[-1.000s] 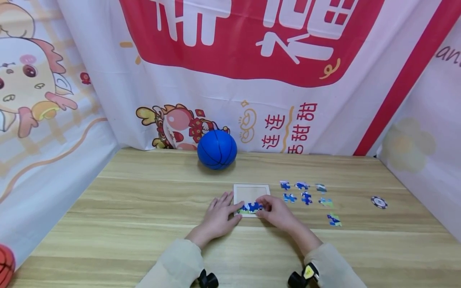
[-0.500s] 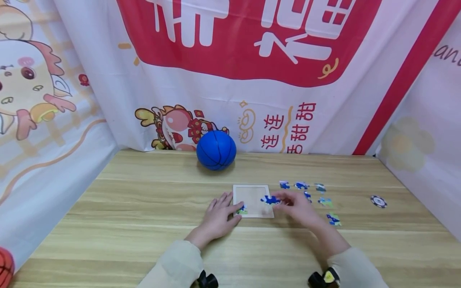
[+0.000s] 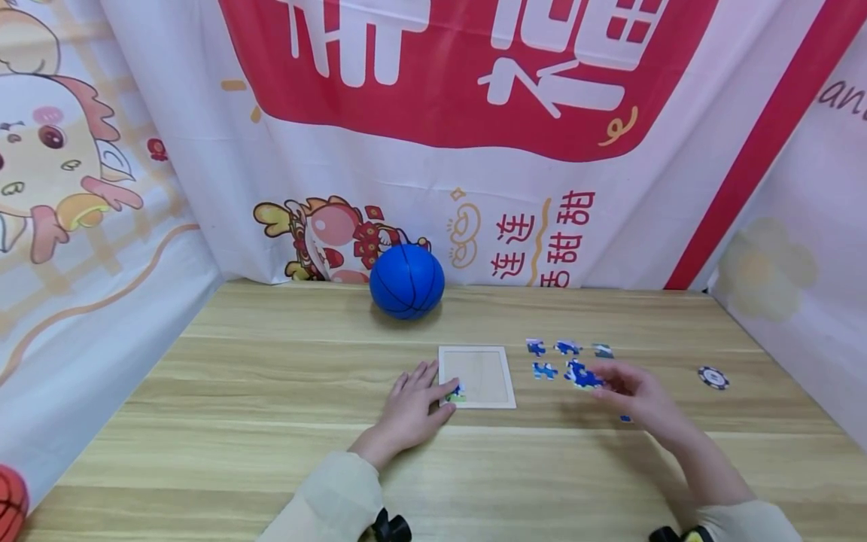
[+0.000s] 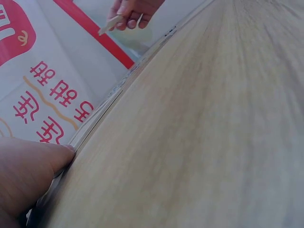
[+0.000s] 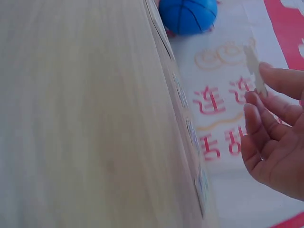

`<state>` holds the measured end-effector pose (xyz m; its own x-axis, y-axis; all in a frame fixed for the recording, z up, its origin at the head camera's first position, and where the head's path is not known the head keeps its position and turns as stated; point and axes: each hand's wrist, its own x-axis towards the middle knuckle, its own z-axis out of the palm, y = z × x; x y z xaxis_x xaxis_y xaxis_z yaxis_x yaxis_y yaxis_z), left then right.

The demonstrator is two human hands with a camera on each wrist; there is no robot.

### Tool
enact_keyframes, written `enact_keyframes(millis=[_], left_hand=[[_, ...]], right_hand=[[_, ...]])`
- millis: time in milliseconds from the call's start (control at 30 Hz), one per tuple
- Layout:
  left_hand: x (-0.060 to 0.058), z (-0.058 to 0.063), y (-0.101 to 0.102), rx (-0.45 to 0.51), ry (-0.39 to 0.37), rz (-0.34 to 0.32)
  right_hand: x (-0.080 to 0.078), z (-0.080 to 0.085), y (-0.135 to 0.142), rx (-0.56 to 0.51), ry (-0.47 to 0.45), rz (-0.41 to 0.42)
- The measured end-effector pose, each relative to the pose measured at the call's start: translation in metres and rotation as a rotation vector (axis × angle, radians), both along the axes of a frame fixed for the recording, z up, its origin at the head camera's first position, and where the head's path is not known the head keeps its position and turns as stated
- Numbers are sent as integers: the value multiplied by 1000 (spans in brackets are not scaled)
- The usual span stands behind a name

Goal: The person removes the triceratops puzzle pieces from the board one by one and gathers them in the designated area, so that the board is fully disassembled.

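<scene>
My left hand (image 3: 409, 410) rests on the table at the left side of the square puzzle tray (image 3: 510, 376), fingers extended, index finger and thumb reaching over its border. One puzzle piece (image 3: 456, 394) with blue and green print lies in the tray's lower left corner, partly under that hand. To the right, my right hand (image 3: 640, 399) pinches a dark blue puzzle piece (image 3: 584, 375) between thumb and fingers, above the table. From the side, this held piece (image 5: 255, 69) stands clear of the tabletop. In the left wrist view, the left thumb (image 4: 35, 166) fills the lower left.
Loose puzzle pieces lie right of the tray, including one at the back (image 3: 567, 348) and a light blue one (image 3: 545, 371); the right hand partly hides others. A poker chip (image 3: 713, 378) lies far right. A blue ball (image 3: 407, 281) sits behind, an orange ball (image 3: 10, 500) lower left.
My right hand has lifted the blue piece out of the tray's lower part and carried it right, over the loose pieces. My left hand has stayed in place.
</scene>
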<state>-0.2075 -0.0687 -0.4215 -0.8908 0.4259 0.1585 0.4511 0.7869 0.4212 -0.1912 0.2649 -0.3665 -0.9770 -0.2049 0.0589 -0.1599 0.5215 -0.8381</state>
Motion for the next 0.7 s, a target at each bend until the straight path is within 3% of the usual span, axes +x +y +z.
enact_keyframes(millis=[267,700], left_hand=[[1,1,0,8,1,2],[0,1,1,4,3,6]], right_hand=[[3,-15,28,54,-39,-51],[0,-35,31,116,-36,-55]])
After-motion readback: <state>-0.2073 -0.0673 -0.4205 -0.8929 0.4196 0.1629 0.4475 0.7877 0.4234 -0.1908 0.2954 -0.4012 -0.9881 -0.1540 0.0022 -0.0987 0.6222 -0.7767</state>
